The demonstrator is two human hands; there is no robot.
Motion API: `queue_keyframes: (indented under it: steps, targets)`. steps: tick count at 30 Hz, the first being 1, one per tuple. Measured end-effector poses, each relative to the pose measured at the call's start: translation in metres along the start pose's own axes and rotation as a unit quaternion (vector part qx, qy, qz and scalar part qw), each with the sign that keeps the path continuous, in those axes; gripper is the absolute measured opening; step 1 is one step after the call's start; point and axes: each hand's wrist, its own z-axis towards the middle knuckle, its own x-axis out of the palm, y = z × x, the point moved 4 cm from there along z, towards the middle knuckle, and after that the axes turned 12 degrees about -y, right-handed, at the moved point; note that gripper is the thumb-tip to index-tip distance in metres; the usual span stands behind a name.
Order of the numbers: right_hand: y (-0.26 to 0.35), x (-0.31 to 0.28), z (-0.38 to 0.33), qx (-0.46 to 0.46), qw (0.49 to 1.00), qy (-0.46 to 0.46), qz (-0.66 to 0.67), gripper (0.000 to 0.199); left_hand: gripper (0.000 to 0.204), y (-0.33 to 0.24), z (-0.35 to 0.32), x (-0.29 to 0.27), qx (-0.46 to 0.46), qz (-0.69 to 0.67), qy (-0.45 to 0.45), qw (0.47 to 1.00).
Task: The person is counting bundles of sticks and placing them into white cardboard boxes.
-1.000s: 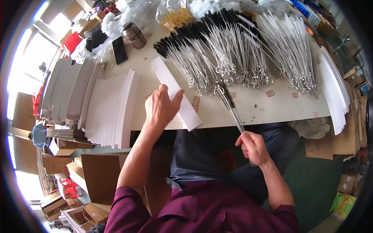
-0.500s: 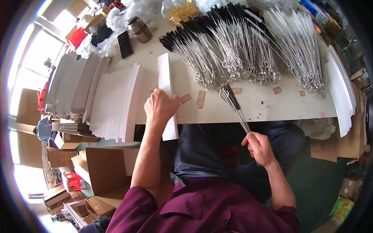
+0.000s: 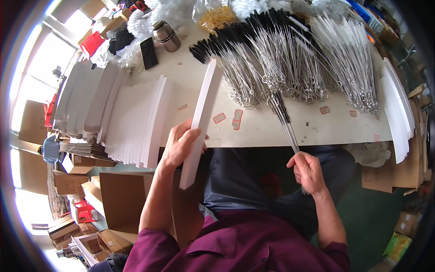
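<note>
A long, narrow white box [image 3: 201, 122] is gripped in my left hand [image 3: 182, 141], thumb on its near face and fingers behind it. It tilts up over the table's front edge, its top leaning right. My right hand [image 3: 309, 172] is closed round a small bunch of wire-handled brushes [image 3: 285, 119] with black bristles. Their far ends point up toward the big pile of black-bristled brushes [image 3: 272, 54], whose looped wire handles face me. White-bristled brushes [image 3: 346, 63] lie to the right of that pile.
Flat white boxes [image 3: 133, 122] stand in a row at the table's left, with more white boxes [image 3: 398, 109] at its right end. A phone [image 3: 148, 53] and a metal flask [image 3: 166, 36] lie toward the back. An open carton [image 3: 120, 199] sits below on the left.
My left hand has lifted the white box off the tabletop and tilted it, its top swinging right. My right hand with the brushes has shifted slightly right.
</note>
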Motion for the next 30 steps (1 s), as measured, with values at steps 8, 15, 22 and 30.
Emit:
queue_keyframes:
  steps: [8,15,22,30]
  targets:
    - [0.034,-0.013,0.012,-0.003,1.000,-0.005,0.010,0.043,0.048,0.033,-0.051,0.035,-0.175,-0.131,0.235,0.947]
    - [0.046,-0.001,0.021,-0.040,0.996,-0.019,-0.083,0.042,0.037,0.055,-0.064,0.053,-0.224,0.045,0.422,0.877]
    - [0.020,0.012,0.012,-0.016,0.993,0.032,-0.110,0.038,0.040,0.049,-0.056,0.058,-0.234,0.091,0.437,0.864]
    - [0.000,0.026,0.010,-0.019,0.998,-0.017,-0.053,0.034,0.083,0.023,-0.069,0.098,0.277,0.383,0.187,0.861]
